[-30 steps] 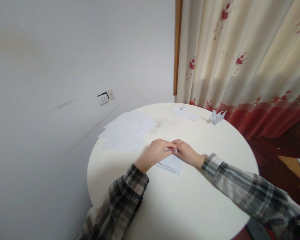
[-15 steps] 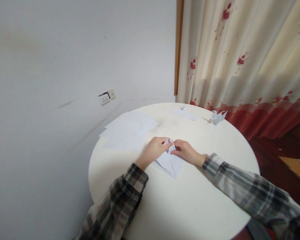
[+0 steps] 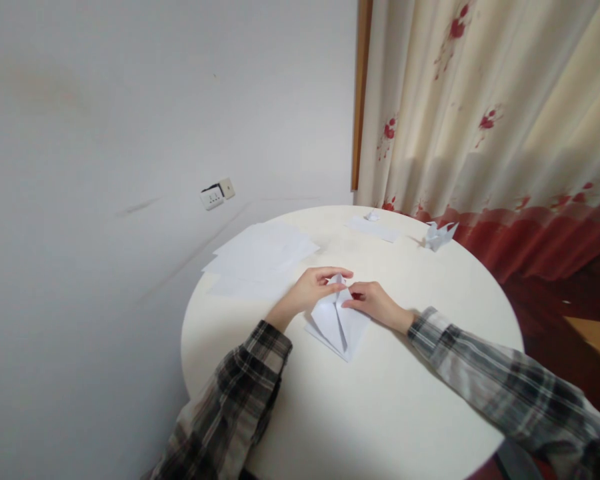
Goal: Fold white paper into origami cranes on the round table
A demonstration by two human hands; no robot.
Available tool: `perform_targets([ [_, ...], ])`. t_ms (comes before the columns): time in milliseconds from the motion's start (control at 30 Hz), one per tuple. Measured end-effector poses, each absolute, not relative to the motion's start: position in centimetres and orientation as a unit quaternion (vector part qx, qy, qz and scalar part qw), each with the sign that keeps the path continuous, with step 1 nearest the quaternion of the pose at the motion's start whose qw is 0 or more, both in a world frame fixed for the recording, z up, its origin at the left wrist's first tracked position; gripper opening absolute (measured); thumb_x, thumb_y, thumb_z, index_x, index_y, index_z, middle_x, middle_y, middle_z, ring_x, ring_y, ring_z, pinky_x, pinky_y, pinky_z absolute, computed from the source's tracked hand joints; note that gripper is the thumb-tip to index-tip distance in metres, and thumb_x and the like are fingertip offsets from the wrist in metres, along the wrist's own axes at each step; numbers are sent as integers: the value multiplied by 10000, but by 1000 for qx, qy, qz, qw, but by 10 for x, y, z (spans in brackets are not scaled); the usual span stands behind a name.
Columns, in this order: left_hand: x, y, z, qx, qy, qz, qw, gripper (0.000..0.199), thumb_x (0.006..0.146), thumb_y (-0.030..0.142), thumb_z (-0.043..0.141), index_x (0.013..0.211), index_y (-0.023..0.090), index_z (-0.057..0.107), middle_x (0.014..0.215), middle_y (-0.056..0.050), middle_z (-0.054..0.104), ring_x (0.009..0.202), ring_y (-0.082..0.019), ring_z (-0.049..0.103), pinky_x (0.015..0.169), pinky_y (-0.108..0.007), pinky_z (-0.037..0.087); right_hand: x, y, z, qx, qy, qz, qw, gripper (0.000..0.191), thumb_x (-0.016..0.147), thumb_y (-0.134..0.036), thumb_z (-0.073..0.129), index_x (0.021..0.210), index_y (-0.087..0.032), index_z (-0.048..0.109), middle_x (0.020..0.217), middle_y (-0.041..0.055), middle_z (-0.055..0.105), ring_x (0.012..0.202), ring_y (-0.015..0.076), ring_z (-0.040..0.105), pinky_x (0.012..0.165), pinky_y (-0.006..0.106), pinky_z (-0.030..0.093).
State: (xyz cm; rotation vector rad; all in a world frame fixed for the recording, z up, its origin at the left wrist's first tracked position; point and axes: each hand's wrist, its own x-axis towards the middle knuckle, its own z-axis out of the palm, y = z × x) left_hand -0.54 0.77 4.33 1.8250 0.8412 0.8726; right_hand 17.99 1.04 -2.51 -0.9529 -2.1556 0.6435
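A folded white sheet of paper [image 3: 349,327] lies on the round white table [image 3: 380,393], one pointed corner toward me and several flaps along its middle. My left hand [image 3: 310,292] reaches over its far tip, thumb on the near side and fingers beyond, with the paper between them. From the right, my right hand [image 3: 375,301] pinches the paper's upper right edge between thumb and curled fingers. Part of the far tip is hidden behind the left fingers.
Loose white sheets [image 3: 260,257] are spread at the table's left back. A folded paper crane [image 3: 437,237] stands near the right back edge. A small folded paper piece [image 3: 372,217] rests by a flat sheet [image 3: 375,230]. A wall socket [image 3: 211,197] and a curtain [image 3: 480,133] lie beyond.
The left fingers have stretched out farther across the paper's far tip. The left flap of the paper stands wider, and its middle crease has opened. My right hand keeps its grip.
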Motion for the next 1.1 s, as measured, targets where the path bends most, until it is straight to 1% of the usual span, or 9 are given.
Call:
perform_targets([
  [167, -6, 8, 41, 716, 338, 354, 498, 210, 701, 250, 659, 860, 113, 669, 925, -88, 687, 850, -182, 625, 793, -311, 473, 178, 9, -22, -355, -841, 236, 332, 225, 761, -382, 619, 798, -160, 620, 692, -3, 558, 619, 118, 478, 597, 234, 379],
  [300, -5, 8, 40, 727, 319, 354, 494, 215, 673, 264, 692, 819, 108, 666, 887, -85, 687, 851, -186, 621, 813, -313, 465, 175, 9, -22, -344, -852, 232, 318, 331, 729, -378, 656, 988, -178, 611, 786, 16, 578, 638, 126, 471, 593, 243, 382],
  [400, -5, 7, 41, 732, 318, 356, 486, 204, 681, 262, 686, 810, 107, 657, 861, -80, 686, 827, -179, 622, 797, -305, 468, 174, 10, -23, -340, -856, 229, 315, 376, 730, -377, 657, 1049, -188, 592, 845, 34, 586, 684, 145, 489, 625, 261, 399],
  [567, -4, 7, 41, 736, 321, 369, 468, 194, 702, 250, 660, 834, 109, 657, 875, -75, 683, 830, -169, 617, 782, -282, 467, 174, 9, -24, -340, -854, 238, 315, 369, 739, -363, 652, 1051, -178, 583, 929, 59, 592, 780, 174, 524, 698, 293, 422],
  [700, -4, 7, 39, 725, 328, 372, 478, 223, 734, 286, 629, 864, 108, 665, 892, -84, 686, 826, -176, 621, 763, -280, 475, 175, 8, -22, -333, -850, 250, 321, 334, 739, -347, 656, 1017, -172, 589, 951, 62, 599, 853, 191, 536, 759, 318, 426],
  [867, -2, 7, 36, 702, 346, 389, 487, 223, 729, 296, 633, 842, 108, 675, 862, -79, 688, 778, -169, 624, 717, -260, 478, 174, 8, -21, -337, -846, 256, 324, 304, 726, -333, 670, 976, -174, 598, 967, 64, 602, 883, 197, 544, 775, 319, 431],
  [1100, 0, 6, 36, 680, 363, 402, 494, 234, 696, 315, 652, 802, 110, 686, 818, -74, 692, 736, -165, 623, 678, -250, 480, 174, 9, -22, -331, -848, 254, 327, 285, 727, -342, 667, 944, -170, 603, 947, 65, 601, 854, 194, 543, 746, 313, 432],
])
